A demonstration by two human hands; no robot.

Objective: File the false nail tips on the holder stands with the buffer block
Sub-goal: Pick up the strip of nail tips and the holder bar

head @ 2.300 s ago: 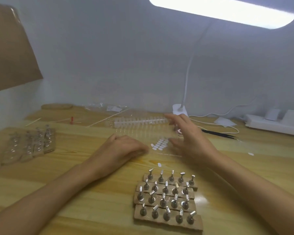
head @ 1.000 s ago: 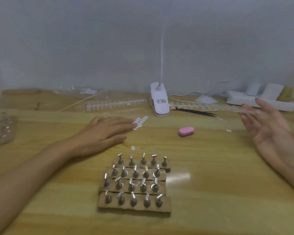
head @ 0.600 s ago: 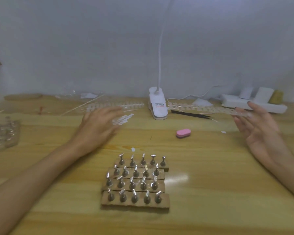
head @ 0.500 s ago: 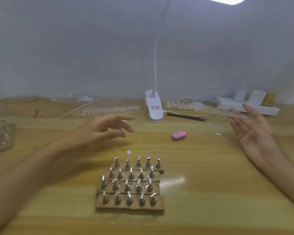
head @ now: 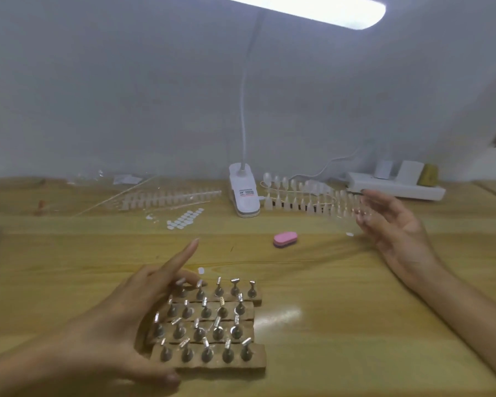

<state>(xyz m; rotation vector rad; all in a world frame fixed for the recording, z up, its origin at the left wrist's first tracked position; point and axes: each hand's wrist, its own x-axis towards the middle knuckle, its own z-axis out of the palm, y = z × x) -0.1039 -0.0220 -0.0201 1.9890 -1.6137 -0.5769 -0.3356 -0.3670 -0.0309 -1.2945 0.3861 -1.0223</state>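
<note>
Left hand (head: 132, 319): spread wide with the forefinger stretched forward, and nothing is held. It is placed at the left edge of the holder stands, but contact cannot be confirmed.
Holder stands (head: 209, 325): four wooden rows of metal pegs are set close together at the near middle of the table. Whether nail tips are mounted on the pegs cannot be told.
Buffer block (head: 285, 239): the pink block is left lying flat beyond the stands and a little to their right, apart from both hands.
Right hand (head: 395, 230): raised with the palm turned inward. The end of a clear strip of nail tips (head: 312, 202) appears to be pinched between thumb and fingers.
Done: no filing is judged to be done, since the block is not taken up.
Left: the block is to be picked up, and each tip on the stands filed.
Surface: a pale wooden table (head: 355, 325) is seen. At its back are laid a second strip of tips (head: 166, 199), white oval stickers (head: 185, 219), a lamp base (head: 244, 193) and a power strip (head: 395, 190).
Room: a plain grey wall (head: 126, 96) is lit by the lamp head (head: 312, 7).
</note>
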